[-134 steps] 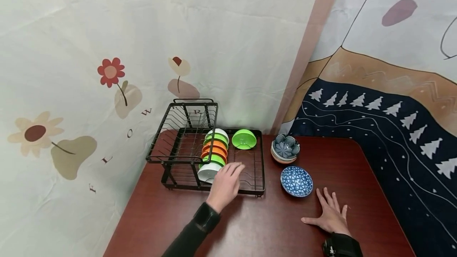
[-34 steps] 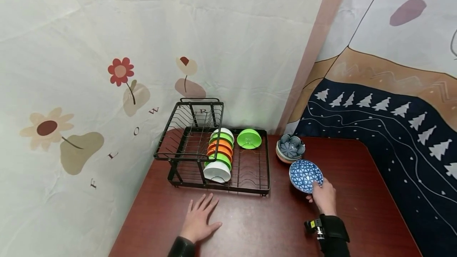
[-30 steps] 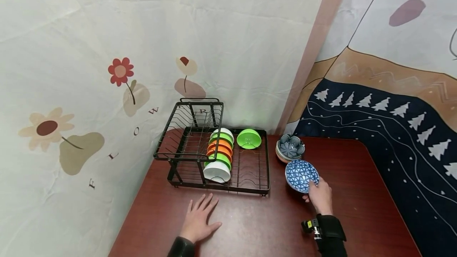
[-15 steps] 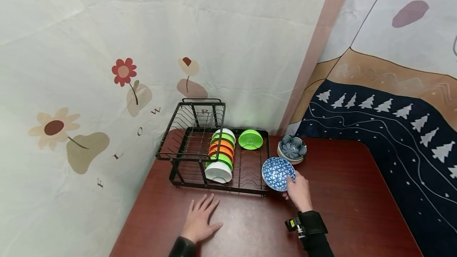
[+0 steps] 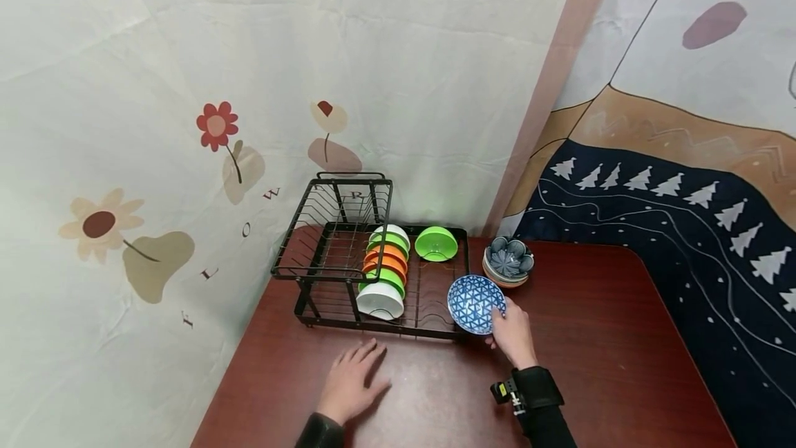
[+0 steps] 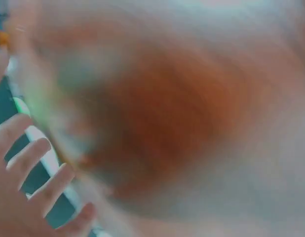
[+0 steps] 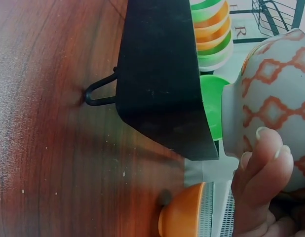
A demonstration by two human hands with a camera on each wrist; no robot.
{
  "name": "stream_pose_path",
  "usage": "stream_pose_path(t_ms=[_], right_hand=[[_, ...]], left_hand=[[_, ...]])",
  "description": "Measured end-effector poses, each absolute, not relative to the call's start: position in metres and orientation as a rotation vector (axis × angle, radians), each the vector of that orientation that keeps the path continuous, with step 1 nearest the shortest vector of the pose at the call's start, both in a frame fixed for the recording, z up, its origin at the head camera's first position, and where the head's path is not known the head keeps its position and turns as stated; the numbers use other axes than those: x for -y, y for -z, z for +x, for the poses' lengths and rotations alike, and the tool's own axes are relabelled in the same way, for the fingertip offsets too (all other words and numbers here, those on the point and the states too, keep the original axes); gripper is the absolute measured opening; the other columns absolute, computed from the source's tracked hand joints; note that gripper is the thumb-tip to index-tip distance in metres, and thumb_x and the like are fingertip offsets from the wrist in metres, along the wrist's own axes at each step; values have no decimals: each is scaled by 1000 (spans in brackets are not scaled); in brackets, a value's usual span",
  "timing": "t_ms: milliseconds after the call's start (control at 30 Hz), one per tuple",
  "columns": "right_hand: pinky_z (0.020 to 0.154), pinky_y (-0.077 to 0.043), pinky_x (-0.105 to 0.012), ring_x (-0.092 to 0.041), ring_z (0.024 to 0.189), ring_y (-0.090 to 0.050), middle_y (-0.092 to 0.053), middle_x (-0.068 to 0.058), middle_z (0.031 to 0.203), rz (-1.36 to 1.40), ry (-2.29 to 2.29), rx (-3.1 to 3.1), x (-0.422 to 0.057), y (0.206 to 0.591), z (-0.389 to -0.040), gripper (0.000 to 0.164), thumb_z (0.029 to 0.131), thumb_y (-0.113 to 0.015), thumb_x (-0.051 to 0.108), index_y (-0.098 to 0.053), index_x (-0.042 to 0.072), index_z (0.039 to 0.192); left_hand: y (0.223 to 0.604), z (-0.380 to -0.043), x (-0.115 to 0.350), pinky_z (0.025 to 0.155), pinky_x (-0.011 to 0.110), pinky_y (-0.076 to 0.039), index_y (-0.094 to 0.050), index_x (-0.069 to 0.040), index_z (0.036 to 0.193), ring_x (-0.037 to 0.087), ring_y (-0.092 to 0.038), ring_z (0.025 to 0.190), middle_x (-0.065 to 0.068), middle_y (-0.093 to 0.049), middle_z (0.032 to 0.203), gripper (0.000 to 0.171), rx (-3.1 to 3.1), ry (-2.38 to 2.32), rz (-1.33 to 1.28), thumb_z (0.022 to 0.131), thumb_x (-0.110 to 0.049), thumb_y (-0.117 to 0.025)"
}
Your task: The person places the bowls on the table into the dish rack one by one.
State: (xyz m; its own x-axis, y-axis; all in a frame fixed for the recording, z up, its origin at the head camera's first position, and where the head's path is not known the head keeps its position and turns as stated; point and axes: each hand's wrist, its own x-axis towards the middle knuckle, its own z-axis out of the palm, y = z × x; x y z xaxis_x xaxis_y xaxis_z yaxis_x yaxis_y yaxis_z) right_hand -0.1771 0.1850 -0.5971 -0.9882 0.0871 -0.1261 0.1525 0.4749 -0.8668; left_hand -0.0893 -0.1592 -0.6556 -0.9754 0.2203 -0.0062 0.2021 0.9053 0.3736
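Pale floral cloth (image 5: pixel 435 88) is hung behind a black two-tier dish rack (image 5: pixel 404 330), which is set on a reddish-brown worktop (image 5: pixel 622 337). At the rack's front right corner, a blue triangle-patterned bowl (image 5: pixel 472 303) is pinched at its near right rim by the right hand (image 5: pixel 515 334), with the thumb laid inside and fingers placed beneath. Its hollow is tilted toward the head view; whether the rack is touched by it cannot be told. The left hand (image 5: pixel 349 380) is rested in front of the rack, fingers extended, with nothing held. Along the middle of the rack's lower level, a row of white, green and orange bowls (image 5: pixel 387 265) is lined up, and a lone green bowl (image 5: pixel 437 244) is stood at its back right. Just right of the rack, a grey petal-shaped bowl (image 5: pixel 508 261) is stacked on others. The step in hand is judged to be the loading of the rack's right section; a steady lowering between the wires seems called for next.
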Motion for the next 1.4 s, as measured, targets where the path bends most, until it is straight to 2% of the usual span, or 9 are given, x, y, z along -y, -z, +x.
stream_pose_path(t_ms=[200, 400, 600, 833, 933, 1033, 1133, 1267, 1400], right_hand=[[46, -58, -34, -17, 46, -65, -74, -35, 97, 216, 1570, -2649, -183, 592, -180, 44, 111, -47, 6, -50, -17, 147], [45, -57, -32, -18, 46, -65, -74, -34, 95, 185, 1570, -2651, -180, 592, -179, 38, 111, -48, 6, -54, -16, 142], [45, -58, -34, -23, 46, -67, -75, -36, 97, 132, 1579, -2653, -173, 592, -175, 38, 110, -50, 5, -55, -16, 142], [47, -60, -41, -21, 46, -66, -76, -34, 98, 140, 1587, -2637, -169, 591, -173, 36, 111, -50, 4, -56, -14, 141], [49, -62, -43, -22, 46, -67, -76, -35, 100, 133, 1585, -2636, -170, 590, -174, 35, 112, -50, 5, -56, -13, 141], [54, -63, -43, -24, 50, -69, -76, -35, 105, 111, 1603, -2610, -171, 591, -174, 37, 115, -51, 13, -56, -11, 143], [64, -68, -43, -30, 63, -75, -76, -33, 112, 115, 1687, -2559, -179, 592, -174, 44, 119, -49, 26, -59, -7, 146], [94, -67, -53, -45, 106, -79, -74, -31, 127, 108, 1657, -2612, -209, 591, -172, 56, 119, -48, 40, -53, 0, 159], [123, -41, -72, -53, 154, -46, -50, -32, 164, 98, 1274, -2754, -248, 596, -168, 82, 112, -59, 53, -30, 8, 174]], left_hand=[[622, -108, 118, 100, 56, -64, -65, -18, 152, 24, -78, 114, 6, -76, 140, 52, -3060, -1020, 416, 105, -38, -74], [603, -147, 73, 73, 33, -67, -52, -7, 161, 10, -74, 73, 17, -79, 115, 53, -2680, -1538, 401, 117, -38, -54], [598, -173, 38, 64, 61, -67, -49, 1, 156, 15, -67, 53, 29, -75, 91, 56, -2179, -1836, 229, 116, -38, -55], [604, -180, 18, 45, 53, -61, -61, -3, 115, 10, -60, 40, 4, -62, 61, 19, -2198, -1920, 256, 102, -11, -52], [593, -178, 14, 47, 59, -61, -62, 1, 115, 8, -57, 39, 4, -60, 59, 20, -2221, -1893, 131, 100, -6, -51], [592, -178, 13, 44, 50, -60, -63, 3, 122, 8, -56, 39, 3, -58, 59, 27, -2240, -1885, 62, 100, -4, -51], [592, -180, 16, 43, 41, -60, -61, 3, 135, 8, -58, 40, 3, -60, 62, 38, -2221, -1911, 34, 100, -4, -50], [592, -184, 23, 48, 44, -64, -57, 2, 148, 9, -60, 42, 7, -67, 71, 48, -2210, -1923, 20, 101, -5, -49], [591, -188, 33, 53, 50, -66, -55, 1, 151, 8, -61, 44, 16, -74, 81, 50, -2233, -1905, -13, 102, -6, -49]])
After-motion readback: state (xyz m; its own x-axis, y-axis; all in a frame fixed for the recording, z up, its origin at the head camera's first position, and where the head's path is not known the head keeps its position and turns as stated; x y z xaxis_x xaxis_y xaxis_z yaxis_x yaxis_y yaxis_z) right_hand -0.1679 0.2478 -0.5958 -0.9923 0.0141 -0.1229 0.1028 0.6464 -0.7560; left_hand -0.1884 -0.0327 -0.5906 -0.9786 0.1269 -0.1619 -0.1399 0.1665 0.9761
